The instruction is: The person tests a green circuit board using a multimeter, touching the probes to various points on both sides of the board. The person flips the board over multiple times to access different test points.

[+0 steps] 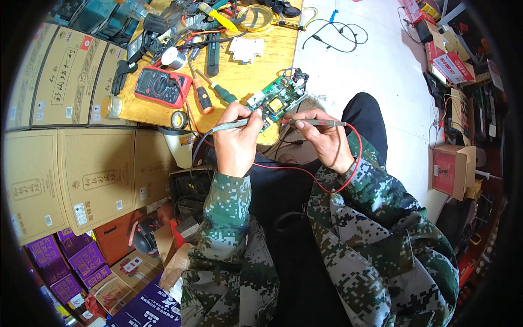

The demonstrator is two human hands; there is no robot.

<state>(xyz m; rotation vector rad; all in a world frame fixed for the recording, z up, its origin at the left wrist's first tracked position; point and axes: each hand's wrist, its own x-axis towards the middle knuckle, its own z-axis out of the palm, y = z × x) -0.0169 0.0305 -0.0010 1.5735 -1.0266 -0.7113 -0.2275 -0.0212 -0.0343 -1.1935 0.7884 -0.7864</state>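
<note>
Both hands are closed in a pinch on thin test probes: the left hand [238,139] grips a grey probe [230,125] with a dark lead, and the right hand [322,137] grips a second probe [322,123] with a red lead [355,163] that loops below it. Between them, just above the middle of the frame, the green circuit board [276,102] lies at the right edge of the yellow desk [136,106], its far end reaching past that edge. Both probes point at its near end; whether either tip touches a contact I cannot tell.

The probing looks to be under way: the board is out of any casing and the probes are at it. The multimeter [159,87], left of the hands, has a display too small to read, so whether any reading has been taken cannot be told. Taking or finishing the readings and laying the probes down seem to be left.

Counted: two probes, one board, one multimeter, two screwdrivers, one with an orange-and-black handle [204,100] and one with a green handle [224,94], one wire spool [173,58] and one magnifying glass [256,18]. The tangled tools [188,22] at the top of the frame overlap too much to count.
</note>
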